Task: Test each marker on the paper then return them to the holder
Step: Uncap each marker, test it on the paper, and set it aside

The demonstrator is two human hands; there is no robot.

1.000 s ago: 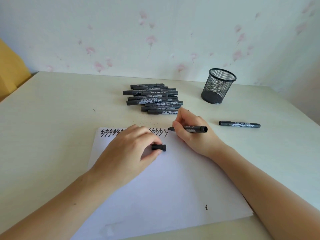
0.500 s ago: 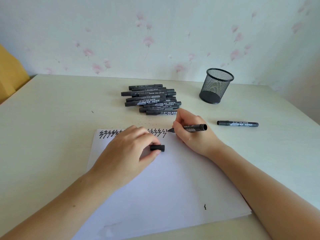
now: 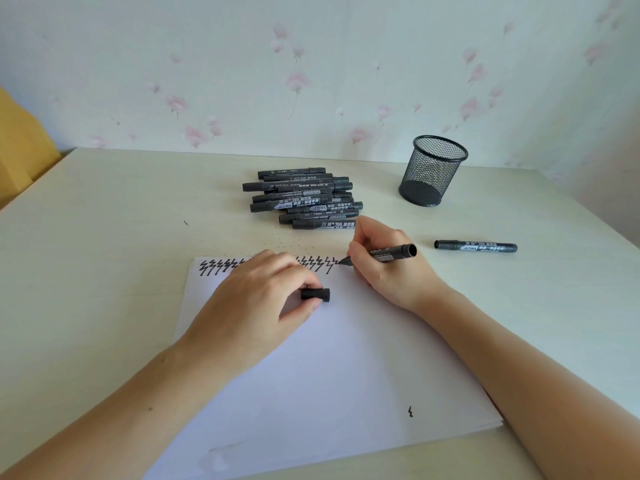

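My right hand [image 3: 391, 271] grips an uncapped black marker [image 3: 393, 252], its tip touching the top edge of the white paper [image 3: 346, 368] at the end of a row of black zigzag marks [image 3: 214, 266]. My left hand [image 3: 256, 303] rests on the paper and pinches the marker's black cap [image 3: 316, 294]. A pile of several capped black markers [image 3: 304, 200] lies behind the paper. One capped marker [image 3: 476, 246] lies alone to the right. The black mesh holder [image 3: 431, 169] stands upright at the back right, with nothing visible inside.
The pale table [image 3: 104, 237] meets a flowered wall [image 3: 311, 64] at the back. A yellow object [image 3: 20, 150] sits past the table's left edge. A small black mark [image 3: 410, 411] is near the paper's lower right.
The marker tip has shifted slightly while drawing at the right end of the zigzag row. My left hand and the cap have stayed put.
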